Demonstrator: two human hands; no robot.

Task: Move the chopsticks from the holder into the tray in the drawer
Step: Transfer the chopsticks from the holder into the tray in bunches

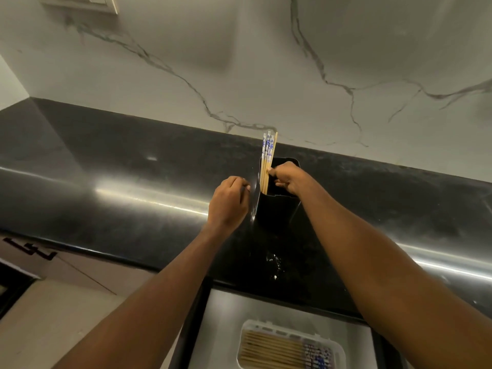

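A black chopstick holder (274, 209) stands on the dark countertop. Several wooden chopsticks (268, 155) with blue-and-white tops stick up from its left side. My right hand (288, 179) reaches over the holder's mouth, thumb and fingers closed on those chopsticks. My left hand (230, 201) is beside the holder's left wall, fingers curled against it. Below, in the open drawer (221, 328), a white tray (338, 350) holds several chopsticks (279, 350) lying flat.
The glossy black countertop (106, 182) runs left to right, with a marble wall (239, 62) behind it. A small wet patch (274, 265) lies in front of the holder. A cabinet front (66, 275) is at the lower left.
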